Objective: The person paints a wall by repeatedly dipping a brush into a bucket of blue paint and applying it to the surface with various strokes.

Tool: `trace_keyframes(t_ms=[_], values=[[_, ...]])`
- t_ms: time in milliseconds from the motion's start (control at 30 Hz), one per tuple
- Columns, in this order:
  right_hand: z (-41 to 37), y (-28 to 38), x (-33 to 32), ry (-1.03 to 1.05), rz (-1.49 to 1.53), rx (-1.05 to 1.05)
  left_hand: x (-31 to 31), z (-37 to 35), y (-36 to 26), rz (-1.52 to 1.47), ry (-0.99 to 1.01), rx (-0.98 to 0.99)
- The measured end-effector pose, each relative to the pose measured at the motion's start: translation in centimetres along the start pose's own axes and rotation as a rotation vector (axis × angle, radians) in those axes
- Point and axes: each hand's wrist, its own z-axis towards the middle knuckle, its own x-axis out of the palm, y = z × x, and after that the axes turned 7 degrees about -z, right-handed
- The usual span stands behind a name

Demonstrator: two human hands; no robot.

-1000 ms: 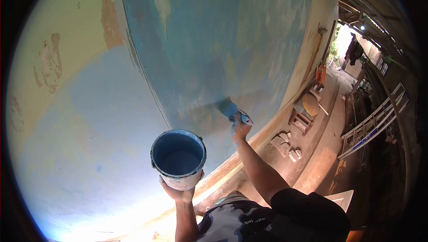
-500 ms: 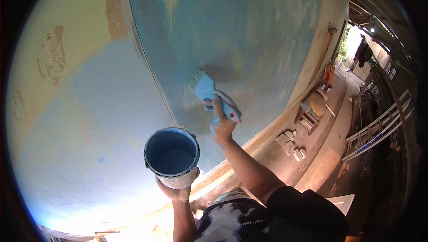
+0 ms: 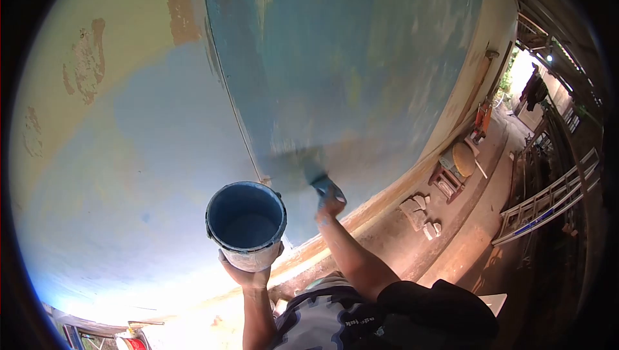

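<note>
My left hand (image 3: 244, 276) is wrapped round the lower part of a paint bucket (image 3: 250, 260), fingers and thumb on either side. The bucket tilts toward me, its inside coated blue, with light blue paint (image 3: 253, 230) at the bottom. In my right hand (image 3: 331, 205), flecked with blue, is a wide paintbrush (image 3: 322, 182). Its bristles are blurred and meet the painted wall (image 3: 367, 92), right of the bucket rim. Streaky teal and blue cover this stretch of wall, and a thin vertical seam (image 3: 233, 108) runs left of the brush.
Left of the seam, pale blue paint borders yellow-green wall with peeled brown patches (image 3: 184, 11). Broken blocks (image 3: 419, 214), a small wooden stool (image 3: 446, 184) and a round tan item (image 3: 463, 160) stand along the wall's foot. A ladder (image 3: 548, 198) lies at the far right.
My right hand has swept the paintbrush down the wall, lower and slightly right, to beside the bucket. My left hand keeps the bucket almost where it was. The view has shifted a little.
</note>
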Motion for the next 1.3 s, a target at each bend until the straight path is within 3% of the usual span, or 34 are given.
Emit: trace_keyframes(t_ms=[67, 133, 200, 233, 300, 333, 400, 433, 467, 533, 600, 633, 733, 767, 867, 900, 967, 1067, 1133, 1167, 1233, 1267, 1300], values=[[-5.4, 9.5, 0.4, 0.156, 0.118, -0.075, 0.0, -0.2, 0.1, -0.022, -0.030, 0.024], [-8.9, 15.9, 0.7, 0.330, 0.367, 0.028, 0.5, -0.3, 0.4, 0.013, 0.021, 0.015], [-11.1, 21.7, -0.2, 0.547, 0.454, 0.002, -1.3, 0.3, -0.3, 0.077, 0.057, 0.030], [-11.7, 24.0, -0.5, 0.540, 0.449, 0.007, -2.1, 0.3, -0.4, 0.133, 0.099, 0.048], [-12.2, 27.1, -0.8, 0.760, 0.461, -0.308, -0.5, -0.1, 0.4, -0.012, 0.049, 0.009], [-11.7, 26.5, -0.5, 0.762, 0.456, -0.306, 0.0, -0.2, 0.8, -0.158, 0.010, -0.027], [-9.8, 23.4, 0.6, 0.746, 0.402, -0.529, -2.1, 0.3, 0.1, -0.151, -0.003, 0.006], [-7.8, 21.6, 0.4, 0.634, 0.158, -1.082, -2.7, 0.6, -0.1, -0.141, -0.009, 0.036], [-7.0, 20.0, 0.0, 0.645, 0.166, -1.089, -2.5, 0.6, 0.0, -0.149, 0.000, 0.045], [-6.3, 16.5, -1.5, 0.740, 0.234, -0.613, -1.8, 0.4, 0.5, -0.023, 0.056, 0.032], [-4.7, 12.4, -2.8, 0.702, 0.309, -0.297, 0.1, -0.4, 1.4, -0.020, 0.138, 0.010], [-3.7, 10.8, -3.5, 0.632, 0.273, -0.225, 0.7, -0.5, 1.6, 0.001, 0.214, -0.036], [1.1, 1.9, -4.5, 0.297, 0.136, -0.046, 0.4, -0.4, 1.7, -0.027, 0.161, -0.005], [0.1, 4.0, -5.0, 0.229, 0.113, 0.094, 0.6, -0.5, 1.7, -0.028, 0.168, -0.001], [-1.3, 4.6, -2.6, 0.302, 0.225, 0.036, 0.7, -0.4, 1.7, -0.058, 0.240, -0.013], [-2.4, 5.8, -1.7, 0.358, 0.172, -0.129, 0.1, -0.3, 1.4, -0.013, 0.200, 0.008], [-6.8, 13.0, 0.0, 0.430, 0.334, -0.054, -0.5, -0.5, 1.3, 0.035, 0.152, 0.031], [-11.1, 22.8, 0.2, 0.570, 0.352, -0.125, -0.4, -0.4, 0.6, 0.031, 0.103, 0.094], [-10.9, 25.9, 0.4, 0.884, 0.389, -0.463, -0.3, -0.5, 0.7, 0.026, 0.085, 0.107], [-9.9, 26.4, 1.0, 0.884, 0.387, -0.452, -0.4, -0.5, 0.7, 0.032, 0.077, 0.112], [-7.5, 27.2, 2.2, 0.995, 0.380, -0.983, -1.0, -0.4, 0.6, -0.006, 0.065, 0.154], [-6.4, 27.7, 2.9, 1.000, 0.375, -0.974, -1.2, -0.4, 0.5, -0.006, 0.056, 0.158], [-5.5, 27.9, 3.7, 0.908, 0.320, -1.263, -1.5, -0.3, 0.2, -0.003, 0.056, 0.154]])
